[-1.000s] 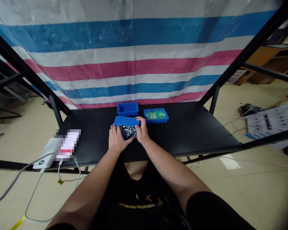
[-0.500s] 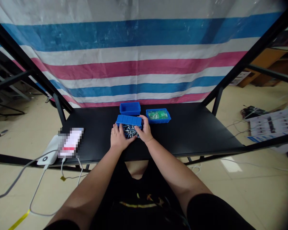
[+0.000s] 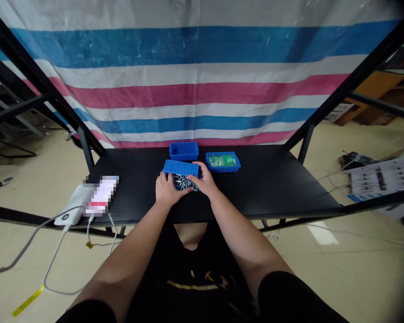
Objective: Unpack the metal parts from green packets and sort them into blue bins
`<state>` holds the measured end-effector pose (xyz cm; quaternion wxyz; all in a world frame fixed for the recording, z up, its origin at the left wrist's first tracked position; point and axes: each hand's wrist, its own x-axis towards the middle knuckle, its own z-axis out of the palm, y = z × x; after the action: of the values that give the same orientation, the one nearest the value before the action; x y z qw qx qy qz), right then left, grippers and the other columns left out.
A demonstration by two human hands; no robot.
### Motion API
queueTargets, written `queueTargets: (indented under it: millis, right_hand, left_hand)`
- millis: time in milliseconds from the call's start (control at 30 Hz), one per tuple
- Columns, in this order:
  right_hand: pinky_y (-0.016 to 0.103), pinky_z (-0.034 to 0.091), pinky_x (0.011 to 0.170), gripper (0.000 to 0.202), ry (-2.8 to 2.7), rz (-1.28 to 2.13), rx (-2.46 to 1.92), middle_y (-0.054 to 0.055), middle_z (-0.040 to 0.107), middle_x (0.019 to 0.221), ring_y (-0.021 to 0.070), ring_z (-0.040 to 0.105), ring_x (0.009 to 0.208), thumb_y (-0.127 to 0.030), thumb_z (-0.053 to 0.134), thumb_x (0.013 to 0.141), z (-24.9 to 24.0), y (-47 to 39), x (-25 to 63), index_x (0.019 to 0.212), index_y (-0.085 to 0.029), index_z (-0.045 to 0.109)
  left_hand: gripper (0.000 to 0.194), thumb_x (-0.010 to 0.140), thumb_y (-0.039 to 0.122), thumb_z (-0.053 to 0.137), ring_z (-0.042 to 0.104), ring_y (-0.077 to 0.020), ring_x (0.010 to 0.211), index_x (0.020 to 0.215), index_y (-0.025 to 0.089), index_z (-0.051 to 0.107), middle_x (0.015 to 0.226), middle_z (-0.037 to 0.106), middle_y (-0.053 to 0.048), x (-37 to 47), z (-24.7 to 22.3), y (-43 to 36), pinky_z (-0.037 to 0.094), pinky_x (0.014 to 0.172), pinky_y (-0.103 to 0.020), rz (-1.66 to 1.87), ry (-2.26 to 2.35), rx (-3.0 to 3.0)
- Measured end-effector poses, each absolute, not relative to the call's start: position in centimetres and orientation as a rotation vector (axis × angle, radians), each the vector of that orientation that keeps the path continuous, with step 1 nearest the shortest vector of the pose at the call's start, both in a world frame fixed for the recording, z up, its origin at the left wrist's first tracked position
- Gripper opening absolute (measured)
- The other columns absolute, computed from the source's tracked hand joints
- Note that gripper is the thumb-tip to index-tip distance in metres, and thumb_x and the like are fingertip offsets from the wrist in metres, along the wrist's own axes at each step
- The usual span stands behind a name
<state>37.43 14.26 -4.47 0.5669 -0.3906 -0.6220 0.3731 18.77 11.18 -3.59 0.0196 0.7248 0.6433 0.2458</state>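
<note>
A blue bin [image 3: 181,167] is tipped on its side near the table's front middle, its ribbed wall facing up. Small dark and silver metal parts [image 3: 184,182] show in a heap at its near side. My left hand [image 3: 166,188] is wrapped round the bin's left end, its thumb along the front of the parts. On the right end, my right hand [image 3: 204,180] grips the bin, with its thumb over the parts. Behind stands an empty blue bin [image 3: 184,151]. To the right, another blue bin [image 3: 222,162] contains green boards.
On the black table [image 3: 272,188], a white power bank [image 3: 70,208] and a phone [image 3: 103,195] with cables lie at the left. Black frame posts rise at both sides. A striped sheet [image 3: 195,94] hangs behind the table.
The camera view has shifted slightly. Both hands keep their hold on the tipped bin, and fewer metal parts show between them.
</note>
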Motion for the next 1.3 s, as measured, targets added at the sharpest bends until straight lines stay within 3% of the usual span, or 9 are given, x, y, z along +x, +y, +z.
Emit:
queueTargets:
  millis: [367, 533, 733, 900, 1067, 1300]
  right_hand:
    - [0.048, 0.051, 0.104, 0.054, -1.441, 0.789, -0.899, 0.008, 0.065, 0.128, 0.028, 0.064, 0.115, -0.049, 0.076, 0.084, -4.5, 14.6, 37.6, 0.129, -0.026, 0.056]
    - [0.049, 0.05, 0.107, 0.055, -1.417, 0.783, -0.902, 0.01, 0.063, 0.134, 0.0284, 0.063, 0.121, -0.05, 0.074, 0.086, -4.5, 14.8, 37.7, 0.131, -0.026, 0.054]
    - [0.053, 0.038, 0.12, 0.058, -1.455, 0.7, -0.91, 0.011, 0.057, 0.146, 0.0298, 0.049, 0.142, -0.053, 0.073, 0.087, -4.7, 15.0, 37.7, 0.133, -0.025, 0.054]
    - [0.05, 0.038, 0.122, 0.06, -1.435, 0.697, -0.885, 0.012, 0.056, 0.147, 0.0286, 0.047, 0.144, -0.057, 0.072, 0.087, -4.9, 15.2, 37.7, 0.134, -0.026, 0.052]
    - [0.051, 0.039, 0.122, 0.061, -1.423, 0.667, -0.875, 0.013, 0.055, 0.149, 0.029, 0.047, 0.145, -0.059, 0.07, 0.088, -4.5, 14.9, 37.8, 0.135, -0.026, 0.051]
    - [0.051, 0.041, 0.12, 0.061, -1.438, 0.638, -0.856, 0.013, 0.053, 0.151, 0.0287, 0.046, 0.146, -0.057, 0.069, 0.091, -4.5, 14.7, 37.8, 0.139, -0.026, 0.048]
  left_hand:
    - [0.109, 0.07, 0.081, 0.067, 0.034, -0.0448, 0.15, 0.147, 0.008, 0.045, 0.158, 0.04, -0.029, 18.7, -3.8, 11.1, 0.026, 0.123, -0.058, 0.703, 1.977, 2.237]
    - [0.105, 0.07, 0.079, 0.068, 0.036, -0.0433, 0.15, 0.146, 0.01, 0.046, 0.158, 0.041, -0.027, 18.7, -3.8, 11.2, 0.027, 0.122, -0.059, 0.734, 1.945, 2.261]
    - [0.096, 0.073, 0.078, 0.067, 0.044, -0.0404, 0.144, 0.144, 0.016, 0.049, 0.154, 0.05, -0.021, 18.5, -3.5, 11.2, 0.027, 0.122, -0.063, 0.751, 1.855, 2.305]
    - [0.093, 0.073, 0.077, 0.069, 0.045, -0.0379, 0.144, 0.143, 0.019, 0.048, 0.153, 0.052, -0.018, 18.3, -3.3, 11.4, 0.026, 0.123, -0.062, 0.744, 1.819, 2.288]
    - [0.088, 0.074, 0.07, 0.073, 0.049, -0.0379, 0.141, 0.142, 0.02, 0.049, 0.151, 0.053, -0.018, 18.0, -3.2, 11.7, 0.031, 0.122, -0.06, 0.798, 1.787, 2.273]
    - [0.086, 0.075, 0.057, 0.077, 0.055, -0.0375, 0.135, 0.144, 0.016, 0.047, 0.143, 0.059, -0.019, 16.9, -3.5, 12.4, 0.047, 0.112, -0.052, 0.956, 1.651, 2.148]
